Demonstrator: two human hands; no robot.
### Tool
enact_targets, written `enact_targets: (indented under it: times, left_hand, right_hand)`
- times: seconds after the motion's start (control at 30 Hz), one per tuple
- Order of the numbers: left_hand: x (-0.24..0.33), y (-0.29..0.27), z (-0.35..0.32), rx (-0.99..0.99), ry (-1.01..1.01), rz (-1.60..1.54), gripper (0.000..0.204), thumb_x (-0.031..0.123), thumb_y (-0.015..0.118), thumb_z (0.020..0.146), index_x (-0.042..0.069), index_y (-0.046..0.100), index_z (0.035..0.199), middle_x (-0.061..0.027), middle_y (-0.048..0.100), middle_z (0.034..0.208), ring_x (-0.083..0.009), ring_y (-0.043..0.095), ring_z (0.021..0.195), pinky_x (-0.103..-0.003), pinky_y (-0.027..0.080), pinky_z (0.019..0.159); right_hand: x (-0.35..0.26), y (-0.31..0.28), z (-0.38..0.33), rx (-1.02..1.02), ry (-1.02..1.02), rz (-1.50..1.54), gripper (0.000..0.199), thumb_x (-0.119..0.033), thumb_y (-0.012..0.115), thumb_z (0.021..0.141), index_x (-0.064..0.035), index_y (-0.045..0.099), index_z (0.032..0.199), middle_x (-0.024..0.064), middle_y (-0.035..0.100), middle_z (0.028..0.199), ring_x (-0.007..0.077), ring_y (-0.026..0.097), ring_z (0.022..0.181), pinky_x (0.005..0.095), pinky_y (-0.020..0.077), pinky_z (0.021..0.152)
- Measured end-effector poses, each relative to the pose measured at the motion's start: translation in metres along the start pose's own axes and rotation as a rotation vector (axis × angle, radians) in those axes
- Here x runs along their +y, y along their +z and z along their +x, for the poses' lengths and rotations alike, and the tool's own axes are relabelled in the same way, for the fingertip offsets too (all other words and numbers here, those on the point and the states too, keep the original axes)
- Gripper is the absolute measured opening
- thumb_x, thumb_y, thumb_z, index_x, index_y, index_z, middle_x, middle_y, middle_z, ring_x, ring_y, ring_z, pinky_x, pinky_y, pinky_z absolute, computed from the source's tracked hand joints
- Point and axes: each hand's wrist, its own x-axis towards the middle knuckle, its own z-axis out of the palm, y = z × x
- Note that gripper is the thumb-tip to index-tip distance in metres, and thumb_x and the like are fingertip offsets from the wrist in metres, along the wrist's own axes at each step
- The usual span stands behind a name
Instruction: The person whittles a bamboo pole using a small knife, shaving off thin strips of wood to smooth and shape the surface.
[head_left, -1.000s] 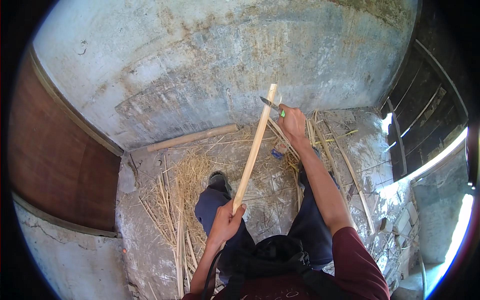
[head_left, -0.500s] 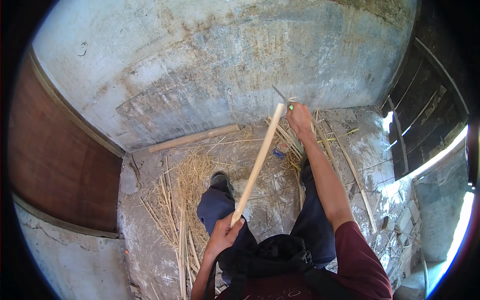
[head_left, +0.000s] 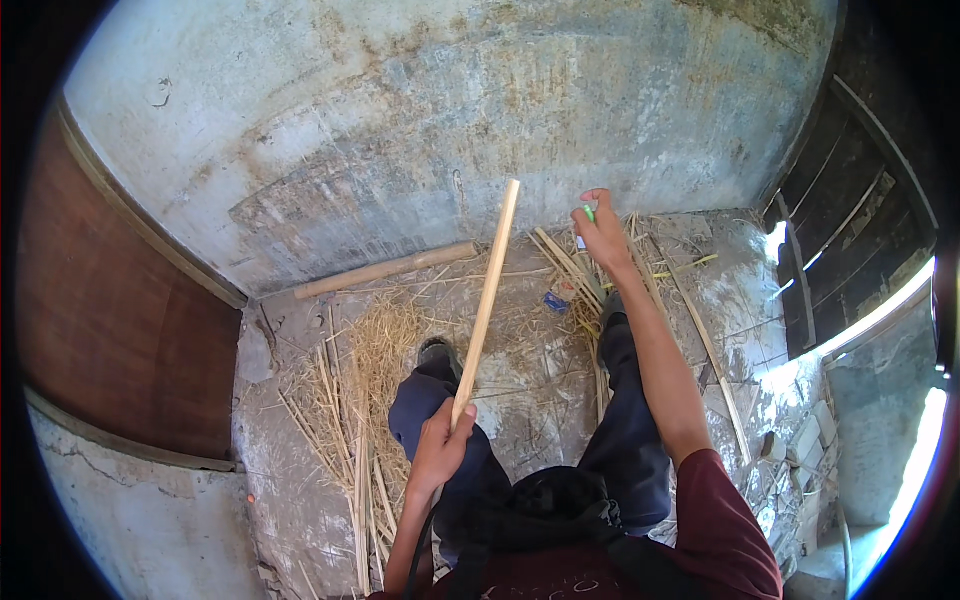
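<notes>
My left hand [head_left: 441, 446] is closed round the lower end of a long, pale bamboo strip [head_left: 488, 290]. The strip stands slanted, its top tipped slightly right and away from me. To the right of its upper end, my right hand [head_left: 604, 236] grips a knife [head_left: 589, 213] with a green handle. Fingers hide most of the knife, and its blade hardly shows from this angle. The knife and the strip are apart.
Straw-like shavings [head_left: 385, 345] and thin strips lie left of my feet. More long strips [head_left: 712, 355] lie on the right. A round pole [head_left: 390, 271] rests along the stained wall [head_left: 420, 130]. A small blue wrapper [head_left: 556, 302] lies between my feet and the wall.
The strip's top has swung left and up, away from the knife. My right hand has turned, so the blade that pointed up-left no longer shows clearly. My left hand has shifted slightly left.
</notes>
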Motion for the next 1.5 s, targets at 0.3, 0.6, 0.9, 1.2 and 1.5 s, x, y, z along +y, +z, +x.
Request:
enact_targets:
  times: [0.3,0.6,0.9,1.2,1.5]
  left_hand:
    - [0.019,0.010,0.029,-0.029,0.038,-0.172,0.036,0.028,0.046,0.118,0.001,0.069,0.119,0.0020,0.047,0.071,-0.0072,0.044,0.062,-0.029,0.038,0.057]
    - [0.046,0.011,0.042,-0.038,0.006,-0.356,0.041,0.033,0.043,0.120,0.002,0.070,0.124,0.0043,0.047,0.074,-0.0058,0.042,0.062,-0.026,0.037,0.057]
    - [0.044,0.009,0.046,-0.035,0.004,-0.372,0.045,0.037,0.043,0.120,0.002,0.069,0.125,0.0047,0.046,0.074,-0.0054,0.039,0.062,-0.025,0.035,0.056]
    - [0.040,0.011,0.044,-0.007,0.040,-0.388,0.042,0.035,0.045,0.119,0.003,0.072,0.126,0.0046,0.048,0.073,-0.0045,0.041,0.060,-0.025,0.035,0.055]
    - [0.038,0.015,0.046,0.148,0.155,-0.303,0.035,0.030,0.056,0.116,0.004,0.075,0.130,0.0043,0.055,0.075,-0.0033,0.044,0.062,-0.025,0.035,0.055]
  right_hand:
    - [-0.062,0.012,-0.081,-0.109,-0.368,0.056,0.023,-0.018,0.058,0.106,-0.0087,0.050,0.125,0.0168,0.066,0.085,0.0359,0.069,0.077,0.0488,0.0494,0.072]
    - [-0.063,0.040,-0.130,-0.315,-0.842,-0.053,0.013,-0.016,0.073,0.100,-0.0087,0.067,0.108,0.0124,0.069,0.088,0.0347,0.070,0.071,0.0450,0.0517,0.060]
    - [-0.066,0.052,-0.141,-0.382,-0.995,-0.022,0.014,-0.009,0.077,0.095,-0.0068,0.069,0.107,0.0104,0.066,0.084,0.0326,0.068,0.068,0.0436,0.0516,0.058]
    - [-0.067,0.053,-0.143,-0.405,-1.014,-0.014,0.013,-0.009,0.077,0.095,-0.0067,0.070,0.106,0.0100,0.066,0.084,0.0302,0.068,0.065,0.0428,0.0506,0.056]
    - [-0.070,0.054,-0.146,-0.431,-1.042,0.002,0.013,-0.010,0.077,0.096,-0.0061,0.071,0.107,0.0095,0.065,0.082,0.0301,0.067,0.063,0.0429,0.0501,0.055]
